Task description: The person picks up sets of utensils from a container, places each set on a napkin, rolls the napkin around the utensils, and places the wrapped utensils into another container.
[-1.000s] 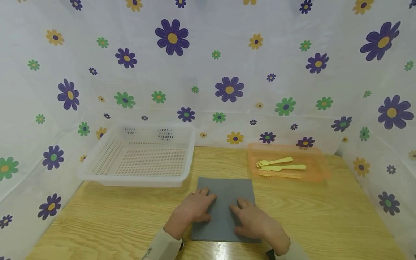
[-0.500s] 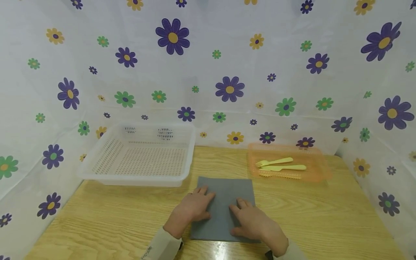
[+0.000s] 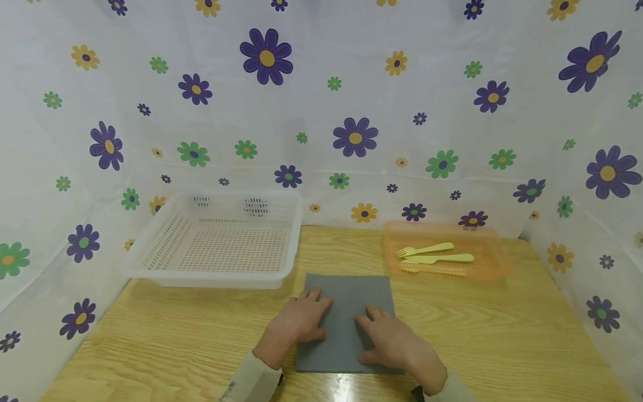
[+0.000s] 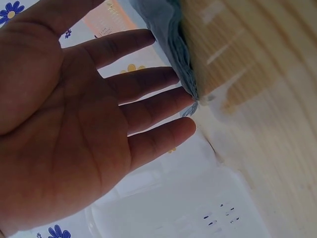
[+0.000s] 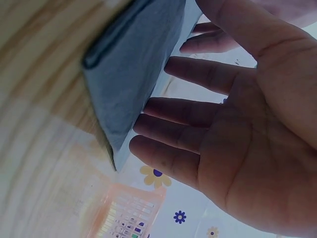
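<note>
In the head view, I see a gray cloth (image 3: 343,332) lying flat on the near middle of the table (image 3: 512,335), with the left hand (image 3: 301,320) on its left side and the right hand (image 3: 394,339) on its right side. This step looks like pressing the cloth smooth; moving on would call for lifting both hands gently so it stays neat. Far left is a white basket (image 3: 211,277), and I can see the holes in its bottom. Far right, an orange basket (image 3: 492,254) has a yellow fork (image 3: 431,249) and a yellow knife (image 3: 444,258) in it. In the left wrist view, the fingers are straight and apart, tips at the cloth's layered edge, gripping nothing. In the right wrist view, the fingers are straight too, beside a thick fold, pinching nothing.
</note>
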Tool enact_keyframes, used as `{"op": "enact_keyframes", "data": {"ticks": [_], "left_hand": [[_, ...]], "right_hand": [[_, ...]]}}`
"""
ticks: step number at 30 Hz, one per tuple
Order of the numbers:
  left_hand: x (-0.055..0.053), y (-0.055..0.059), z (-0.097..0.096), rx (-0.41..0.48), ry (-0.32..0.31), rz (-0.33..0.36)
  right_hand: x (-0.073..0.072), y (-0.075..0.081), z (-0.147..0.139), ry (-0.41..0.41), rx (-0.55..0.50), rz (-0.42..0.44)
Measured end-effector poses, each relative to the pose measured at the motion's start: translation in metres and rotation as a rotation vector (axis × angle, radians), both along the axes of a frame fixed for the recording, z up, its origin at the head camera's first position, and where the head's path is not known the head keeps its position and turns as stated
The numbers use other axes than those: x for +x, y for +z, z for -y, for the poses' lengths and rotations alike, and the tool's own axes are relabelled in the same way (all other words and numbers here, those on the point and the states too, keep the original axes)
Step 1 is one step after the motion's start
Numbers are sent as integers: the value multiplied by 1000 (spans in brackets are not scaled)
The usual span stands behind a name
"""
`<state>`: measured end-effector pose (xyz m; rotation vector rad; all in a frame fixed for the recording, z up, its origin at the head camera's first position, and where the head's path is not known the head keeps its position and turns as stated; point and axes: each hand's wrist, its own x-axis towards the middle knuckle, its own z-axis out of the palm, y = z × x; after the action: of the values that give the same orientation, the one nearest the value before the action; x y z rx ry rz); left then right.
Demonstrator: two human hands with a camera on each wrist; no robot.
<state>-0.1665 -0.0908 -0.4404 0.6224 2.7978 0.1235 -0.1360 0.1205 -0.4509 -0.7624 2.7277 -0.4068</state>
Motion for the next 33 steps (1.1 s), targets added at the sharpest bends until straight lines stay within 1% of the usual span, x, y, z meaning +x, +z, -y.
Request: {"op": "enact_keyframes", "data": {"ticks": [6,11,16,23,30,33], "left_hand": [[2,2,-1,-14,4,-10],[3,1,-1,-22,7,-19],[4,1,-2,-23,9,-42],[6,2,-3,-28,22,-64],[7,1,-4,-33,22,-90],[8,1,-4,-36,25,-93]], "right_hand": [[-1,0,-1,0,-8,-2],[-3,-1,-3,8,-23,1],[-3,0,-5,8,-44,7],[-5,-3,-6,0,-46,26],[-6,-4,-6,23,-40,3],[-6,-2,-6,21,-48,9]]}}
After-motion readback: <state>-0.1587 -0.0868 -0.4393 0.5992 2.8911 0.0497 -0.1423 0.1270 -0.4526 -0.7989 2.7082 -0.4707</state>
